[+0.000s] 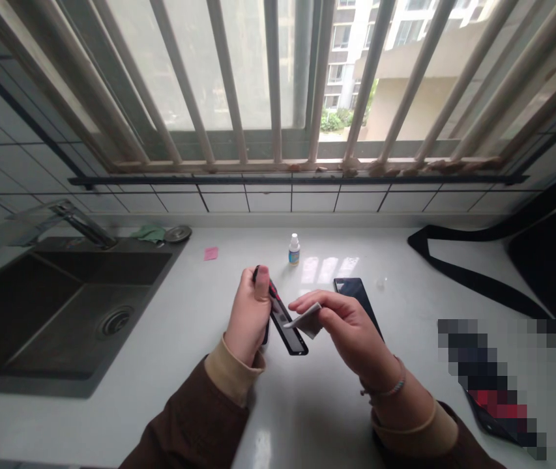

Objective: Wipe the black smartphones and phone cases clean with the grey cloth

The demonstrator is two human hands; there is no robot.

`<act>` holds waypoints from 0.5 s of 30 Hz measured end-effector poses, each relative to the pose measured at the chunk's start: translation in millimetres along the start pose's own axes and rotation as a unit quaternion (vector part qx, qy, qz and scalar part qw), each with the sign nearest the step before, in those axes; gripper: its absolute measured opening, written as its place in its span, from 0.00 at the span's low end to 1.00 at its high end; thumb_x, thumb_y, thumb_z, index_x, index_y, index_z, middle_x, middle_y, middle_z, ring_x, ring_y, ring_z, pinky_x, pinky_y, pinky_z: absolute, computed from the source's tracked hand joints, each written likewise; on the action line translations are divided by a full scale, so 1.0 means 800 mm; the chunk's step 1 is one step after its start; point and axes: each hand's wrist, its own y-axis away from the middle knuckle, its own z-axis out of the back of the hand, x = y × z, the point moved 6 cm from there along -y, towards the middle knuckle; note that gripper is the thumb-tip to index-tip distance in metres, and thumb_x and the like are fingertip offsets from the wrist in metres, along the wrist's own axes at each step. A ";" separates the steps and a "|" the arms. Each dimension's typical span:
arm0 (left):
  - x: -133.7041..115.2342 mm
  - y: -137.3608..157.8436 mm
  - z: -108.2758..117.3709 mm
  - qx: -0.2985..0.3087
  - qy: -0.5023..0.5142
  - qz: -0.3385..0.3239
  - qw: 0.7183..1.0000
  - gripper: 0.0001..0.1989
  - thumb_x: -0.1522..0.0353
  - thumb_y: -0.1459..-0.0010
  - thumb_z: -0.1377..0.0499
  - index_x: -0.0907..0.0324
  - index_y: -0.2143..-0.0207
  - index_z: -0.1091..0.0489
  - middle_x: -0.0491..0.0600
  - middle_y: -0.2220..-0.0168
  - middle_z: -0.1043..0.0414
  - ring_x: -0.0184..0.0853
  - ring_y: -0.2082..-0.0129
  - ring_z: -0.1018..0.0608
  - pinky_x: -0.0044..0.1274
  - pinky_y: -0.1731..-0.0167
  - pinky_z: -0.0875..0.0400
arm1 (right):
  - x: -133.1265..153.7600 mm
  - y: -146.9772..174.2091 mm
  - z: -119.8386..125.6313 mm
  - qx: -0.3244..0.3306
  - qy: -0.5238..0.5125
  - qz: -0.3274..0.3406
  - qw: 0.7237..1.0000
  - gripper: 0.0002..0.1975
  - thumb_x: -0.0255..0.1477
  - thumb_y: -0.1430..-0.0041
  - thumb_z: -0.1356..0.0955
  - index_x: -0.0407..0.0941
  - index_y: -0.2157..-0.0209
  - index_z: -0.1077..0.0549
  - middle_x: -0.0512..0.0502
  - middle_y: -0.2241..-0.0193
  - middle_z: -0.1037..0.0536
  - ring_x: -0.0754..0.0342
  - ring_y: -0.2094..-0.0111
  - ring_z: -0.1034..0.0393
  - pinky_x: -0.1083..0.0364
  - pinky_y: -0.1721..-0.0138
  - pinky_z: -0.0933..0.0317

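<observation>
White counter [180,326]; black-edged slab [281,311] in left hand [249,316], near right hand [351,322].

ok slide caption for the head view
Left hand holds a black-edged slab, right hand a grey sheet close to it, bottle beyond on the counter.

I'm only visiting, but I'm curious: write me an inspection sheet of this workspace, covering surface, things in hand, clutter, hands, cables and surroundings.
Surface: pale, glossy counter.
Things in hand: flat black-edged object; thin grey piece, perhaps cloth, overlapping it in view; contact unclear.
Clutter: white-capped bottle, upright; dark phone, lying flat, partly hidden; pink slip; black strap at right; pixelated item, not identifiable.
Hands: left hand grips the black-edged object; right hand holds the grey piece.
Cables: nothing seen.
Surroundings: sink and faucet at left; green cloth and metal strainer by the sink's far edge; tiled wall and window bars ahead.
</observation>
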 end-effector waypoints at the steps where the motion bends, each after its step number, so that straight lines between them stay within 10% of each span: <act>1: 0.002 -0.001 -0.001 0.014 -0.047 -0.001 0.999 0.26 0.44 0.41 0.35 0.56 0.59 0.31 0.43 0.73 0.29 0.29 0.78 0.28 0.20 0.77 0.32 | 0.003 0.001 0.000 0.001 0.008 0.010 1.000 0.13 0.32 0.32 0.33 0.47 0.62 0.16 0.42 0.54 0.18 0.51 0.60 0.23 0.52 0.60 0.27; 5: 0.009 -0.006 -0.003 0.033 -0.152 0.002 0.988 0.23 0.47 0.37 0.37 0.57 0.54 0.29 0.46 0.70 0.24 0.31 0.79 0.27 0.21 0.79 0.34 | 0.004 -0.001 0.003 0.001 0.032 0.011 0.999 0.13 0.31 0.34 0.34 0.46 0.67 0.16 0.42 0.51 0.25 0.56 0.66 0.27 0.56 0.68 0.30; 10: 0.020 -0.008 -0.010 0.066 -0.143 0.020 0.987 0.17 0.55 0.33 0.40 0.58 0.51 0.27 0.43 0.75 0.28 0.31 0.79 0.27 0.21 0.79 0.34 | -0.011 -0.009 0.007 -0.040 0.169 -0.031 0.984 0.15 0.28 0.36 0.35 0.47 0.62 0.14 0.40 0.50 0.24 0.48 0.51 0.24 0.55 0.61 0.28; 15: 0.031 -0.007 -0.013 0.085 -0.139 0.022 0.986 0.19 0.58 0.32 0.40 0.58 0.44 0.28 0.46 0.69 0.25 0.33 0.73 0.23 0.24 0.71 0.27 | -0.025 -0.011 0.010 -0.042 0.236 -0.075 0.968 0.18 0.26 0.37 0.35 0.47 0.54 0.14 0.45 0.62 0.15 0.52 0.65 0.22 0.55 0.63 0.30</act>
